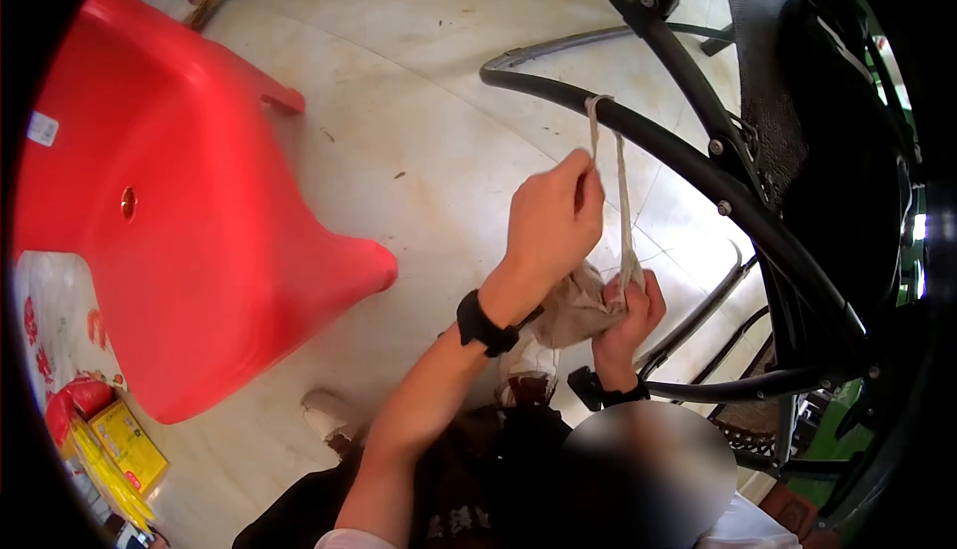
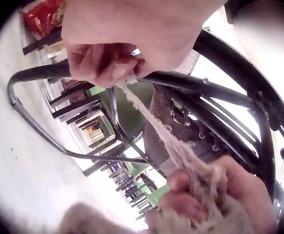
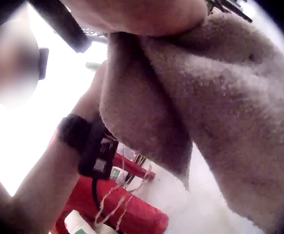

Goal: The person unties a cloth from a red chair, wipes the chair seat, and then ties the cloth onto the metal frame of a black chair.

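Note:
A greyish-beige rag [image 1: 576, 312] with a fuzzy surface [image 3: 239, 112] hangs in folds between my hands. Its thin, frayed strand [image 2: 142, 109] loops over the black metal tube [image 1: 648, 128] of a chair frame. My left hand [image 1: 553, 220], higher up and just below the tube, pinches one length of the strand with curled fingers. Lower down, my right hand [image 1: 630, 325] grips the bunched cloth where the other length comes down. Seen from the right wrist, folds of the rag drop below the right hand [image 3: 142, 14]. Both wrists wear black bands.
A red plastic chair [image 1: 229, 220] stands on the left over a pale tiled floor [image 1: 399, 80]. Beside it lies a yellow packet [image 1: 130, 444]. The black chair's curved tubes and mesh seat fill the right side. A shoe [image 1: 334, 414] shows near the bottom.

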A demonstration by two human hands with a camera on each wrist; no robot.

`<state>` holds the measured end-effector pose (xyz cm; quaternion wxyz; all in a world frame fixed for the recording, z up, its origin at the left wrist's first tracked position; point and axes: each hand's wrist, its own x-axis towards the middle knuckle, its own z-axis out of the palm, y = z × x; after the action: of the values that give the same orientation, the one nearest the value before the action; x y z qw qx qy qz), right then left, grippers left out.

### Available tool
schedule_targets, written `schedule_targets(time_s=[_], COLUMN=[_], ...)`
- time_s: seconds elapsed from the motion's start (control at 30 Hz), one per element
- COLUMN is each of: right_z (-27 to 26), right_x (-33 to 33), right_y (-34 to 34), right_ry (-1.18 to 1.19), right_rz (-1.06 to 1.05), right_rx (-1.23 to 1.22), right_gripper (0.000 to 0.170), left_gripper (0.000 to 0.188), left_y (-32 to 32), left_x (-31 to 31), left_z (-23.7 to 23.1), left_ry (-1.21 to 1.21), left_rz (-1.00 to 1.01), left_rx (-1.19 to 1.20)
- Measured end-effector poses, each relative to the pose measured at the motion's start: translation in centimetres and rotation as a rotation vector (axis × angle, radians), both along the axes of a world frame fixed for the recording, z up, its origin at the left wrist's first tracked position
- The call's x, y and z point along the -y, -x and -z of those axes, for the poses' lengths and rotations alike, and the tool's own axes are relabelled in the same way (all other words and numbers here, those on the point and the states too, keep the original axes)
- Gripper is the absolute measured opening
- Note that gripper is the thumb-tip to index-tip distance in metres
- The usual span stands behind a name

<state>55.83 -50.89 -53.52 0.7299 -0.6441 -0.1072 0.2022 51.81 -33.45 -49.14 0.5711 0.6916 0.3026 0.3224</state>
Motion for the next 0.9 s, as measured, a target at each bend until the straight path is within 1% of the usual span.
schedule_targets(time_s=[0.03,0.07,0.1,0.17,0.23,0.27,0.33,0.37,0.4,0.43,0.5,0.57,0.63,0.7,0.73,0.8,0.87,0.9], right_z=[-0.5,-1.0,-2.2,-4.7,-5.1,-5.1,-4.3,-4.1,-4.3,-4.0,-2.4,-1.5,-1.3,-2.4,-2.1,-3.4,-5.1,-6.0], right_x=[-0.9,-2.0,-3.5,-6.2,-6.9,-7.1,-6.5,-6.0,-5.3,-4.4,-2.1,0.1,1.2,1.2,1.7,0.1,-1.9,-2.9], right_y=[-0.3,-0.6,-0.9,-1.1,-1.5,-1.6,-1.7,-1.8,-1.7,-1.2,0.4,2.0,2.4,3.0,2.1,0.9,-0.6,-1.5], right_ry=[-0.017,0.056,0.061,0.076,0.074,0.069,0.083,0.094,0.104,0.109,0.224,0.255,0.266,0.256,0.230,0.201,0.154,0.133], right_rz=[0.002,0.043,0.048,0.015,-0.013,-0.041,-0.033,-0.031,-0.027,-0.026,-0.005,-0.019,-0.013,0.045,-0.043,-0.033,-0.043,-0.055], right_rx=[0.023,0.055,0.058,0.164,0.174,0.185,0.160,0.135,0.155,0.160,0.157,0.150,0.164,0.216,0.237,0.239,0.284,0.329], right_gripper=[0.017,0.016,0.016,0.017,0.017,0.018,0.017,0.017,0.017,0.017,0.016,0.015,0.014,0.014,0.015,0.016,0.017,0.017], left_gripper=[0.011,0.010,0.009,0.008,0.007,0.008,0.008,0.008,0.009,0.009,0.010,0.012,0.005,0.004,0.007,0.011,0.010,0.010], left_y=[0.2,0.7,1.4,2.5,3.3,3.5,4.0,4.0,4.1,3.9,3.4,2.5,1.6,1.0,0.9,0.9,2.2,3.0], left_x=[0.9,2.5,4.3,6.6,7.3,7.0,6.6,6.1,5.5,5.0,3.9,2.9,2.8,3.6,4.0,4.9,6.9,7.9], left_z=[0.5,1.3,2.2,3.3,4.2,4.4,5.0,4.8,4.3,3.5,1.4,-1.4,-2.9,-1.5,-0.5,1.7,3.8,4.9], left_ry=[0.000,0.016,0.033,0.038,0.026,0.052,0.059,0.065,0.016,0.021,0.098,0.107,0.156,0.179,0.154,0.130,0.058,0.058], left_rz=[0.003,0.011,0.016,0.058,0.100,0.076,0.065,0.049,0.043,0.045,0.051,0.043,0.068,0.069,0.034,-0.003,0.110,0.109], left_rx=[0.008,0.045,0.081,0.094,0.036,0.011,0.013,0.013,0.014,0.019,0.100,0.156,0.203,0.222,0.209,0.198,0.144,0.142])
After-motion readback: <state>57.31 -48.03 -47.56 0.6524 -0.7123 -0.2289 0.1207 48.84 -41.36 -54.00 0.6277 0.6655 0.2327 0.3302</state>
